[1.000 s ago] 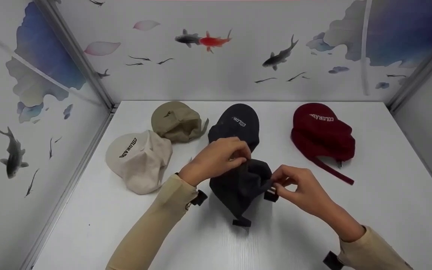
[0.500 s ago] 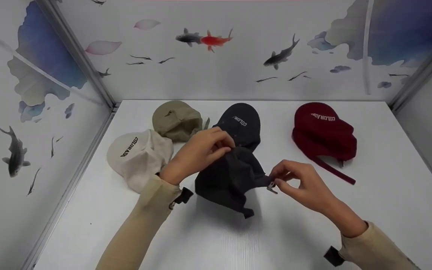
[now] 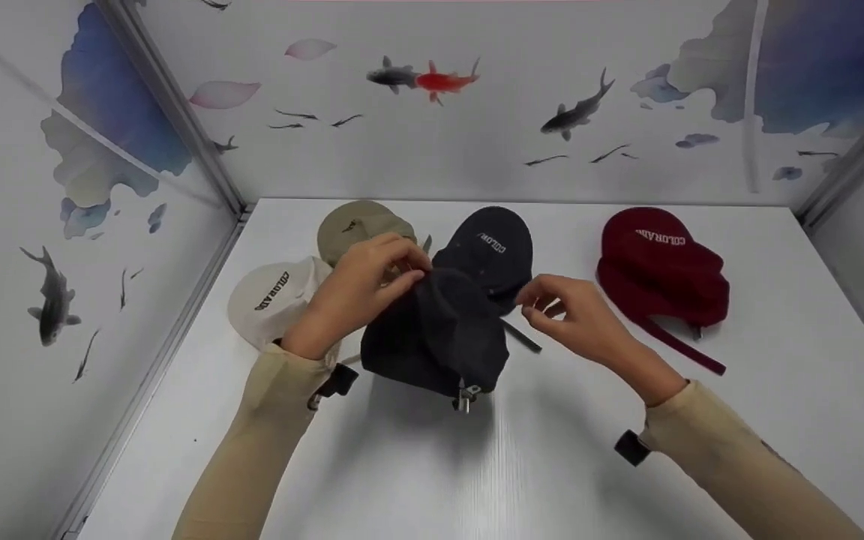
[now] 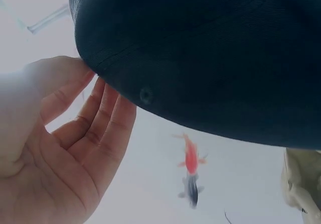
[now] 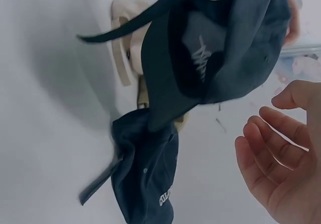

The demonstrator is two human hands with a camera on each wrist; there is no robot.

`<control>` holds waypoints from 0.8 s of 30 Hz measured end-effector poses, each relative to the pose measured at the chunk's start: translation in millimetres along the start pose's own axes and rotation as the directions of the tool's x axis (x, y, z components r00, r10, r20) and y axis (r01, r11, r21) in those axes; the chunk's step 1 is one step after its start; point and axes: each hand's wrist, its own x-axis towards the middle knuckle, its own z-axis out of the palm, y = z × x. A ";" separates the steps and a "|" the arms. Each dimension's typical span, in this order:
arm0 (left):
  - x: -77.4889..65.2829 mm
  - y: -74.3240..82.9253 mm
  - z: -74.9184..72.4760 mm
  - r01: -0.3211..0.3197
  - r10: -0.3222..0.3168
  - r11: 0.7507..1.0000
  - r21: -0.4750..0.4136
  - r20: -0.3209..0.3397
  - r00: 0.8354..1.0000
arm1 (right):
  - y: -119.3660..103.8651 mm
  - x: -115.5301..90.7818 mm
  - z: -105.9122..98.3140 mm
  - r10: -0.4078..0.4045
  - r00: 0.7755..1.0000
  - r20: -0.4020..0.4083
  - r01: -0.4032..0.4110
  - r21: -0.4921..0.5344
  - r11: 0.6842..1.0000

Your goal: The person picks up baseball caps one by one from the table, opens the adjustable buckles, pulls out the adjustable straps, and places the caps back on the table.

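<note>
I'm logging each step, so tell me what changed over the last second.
The left hand carried the held dark cap leftward and slightly away from the person. The right hand let go of the cap's buckle and moved forward, now empty. The left hand still pinches that cap. The white cap, tan cap, red cap and other dark cap stayed put.

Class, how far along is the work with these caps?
Apparently done: white cap, tan cap, navy cap and red cap lie on the table.
In hand: left hand holds the dark cap raised; right hand touches nothing.
Remaining, probably: setting it down.
</note>
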 end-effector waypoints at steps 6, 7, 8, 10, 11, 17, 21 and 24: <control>-7.2 -5.3 -4.8 0.024 -0.024 1.000 -0.004 -0.006 1.000 | 18.8 35.7 11.8 0.031 0.998 0.054 -0.029 -0.041 0.999; -8.4 -6.3 -5.5 0.024 -0.024 1.000 0.001 -0.008 1.000 | 21.0 41.2 13.7 0.037 0.998 0.060 -0.034 -0.048 0.998; -9.6 -7.1 -6.2 0.024 -0.024 1.000 0.003 -0.010 1.000 | 23.5 46.7 15.7 0.041 0.997 0.065 -0.038 -0.055 0.998; -12.3 -9.1 -7.5 0.025 -0.025 1.000 0.004 -0.013 1.000 | 26.5 57.3 19.6 0.053 0.996 0.075 -0.048 -0.070 0.996; -14.0 -10.2 -8.1 0.026 -0.025 1.000 0.006 -0.014 1.000 | 27.9 62.6 22.1 0.058 0.995 0.081 -0.052 -0.079 0.996; -24.7 -16.3 -11.4 0.031 -0.030 0.999 0.025 -0.037 0.999 | 33.9 92.2 40.7 0.083 0.989 0.121 -0.065 -0.148 0.987; -28.0 -20.4 -10.8 0.026 -0.026 0.999 0.027 -0.026 0.999 | 37.5 103.7 55.6 0.132 0.980 0.147 -0.100 -0.206 0.973; -30.3 -23.6 -10.2 0.026 -0.026 0.999 0.023 -0.017 1.000 | 41.1 108.5 68.1 0.185 0.969 0.166 -0.139 -0.253 0.957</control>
